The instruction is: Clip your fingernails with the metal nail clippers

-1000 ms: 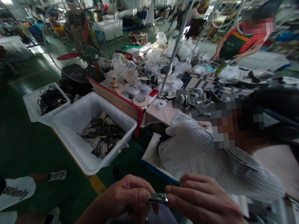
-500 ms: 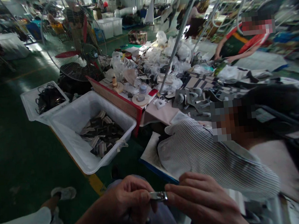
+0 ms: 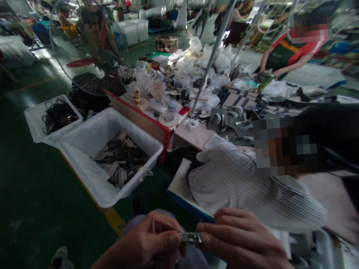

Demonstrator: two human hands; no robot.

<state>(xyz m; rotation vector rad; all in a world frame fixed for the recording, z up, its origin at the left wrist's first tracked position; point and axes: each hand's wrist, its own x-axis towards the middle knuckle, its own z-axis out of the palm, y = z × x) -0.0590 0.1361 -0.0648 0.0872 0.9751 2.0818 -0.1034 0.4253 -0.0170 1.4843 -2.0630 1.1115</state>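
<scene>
My left hand (image 3: 152, 245) and my right hand (image 3: 243, 242) meet low in the head view. Both pinch a small shiny metal piece (image 3: 190, 237) between their fingertips. The left fingers are curled round its left end, the right fingers press its right end. It looks like a nail clipper, but I cannot be sure. Just beyond my hands a person in a striped shirt (image 3: 251, 191) leans over the work table (image 3: 195, 135).
A white tub (image 3: 82, 152) of dark cut pieces stands on the green floor at the left, a second tub (image 3: 36, 118) of black cords behind it. A floor fan (image 3: 91, 54) stands further back. The table holds bags, tape rolls and grey parts. Another person's shoe (image 3: 62, 266) shows lower left.
The passer-by at the lower left has walked out of view, leaving only a shoe. My hands hold the metal piece in the same place. The view has shifted slightly.
</scene>
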